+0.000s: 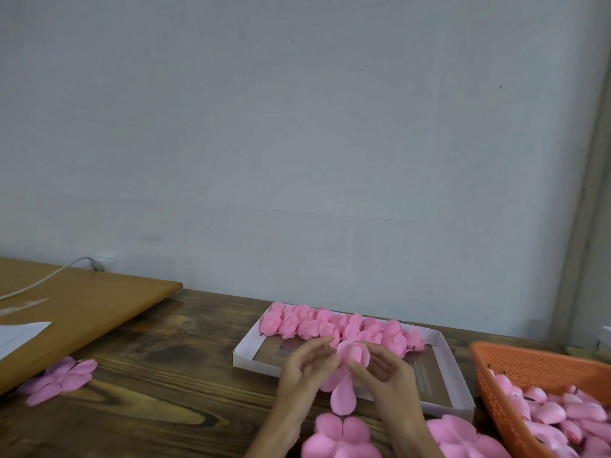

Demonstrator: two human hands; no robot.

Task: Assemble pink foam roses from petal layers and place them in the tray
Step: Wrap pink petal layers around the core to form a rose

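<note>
- Holding a half-made rose [352, 353] between both hands, the person keeps it raised just above the desk [158, 365], in front of the near edge of the tray [245, 358].
- The left hand [305, 370] has its fingers bent round the rose's left side, touching the outer petals.
- The right hand [388, 375] pinches the rose from the right, thumb and fingers curled in against it; one loose petal [344, 398] hangs down between the wrists.
- The tray is shallow and white with a brown floor, and lies at a slant on the dark wooden desk.
- Finished roses [330, 323] sit packed close together along the tray's far side.
- Flat petal layers [340, 436] lie on the desk below the hands; more [59, 380] lie well apart on the left.
- An orange basket [529, 361] just right of the tray holds pink rose pieces [555, 412].
- On the left a lighter wooden board [86, 309] carries a white cable [43, 280] and a sheet of paper [20, 335].
</note>
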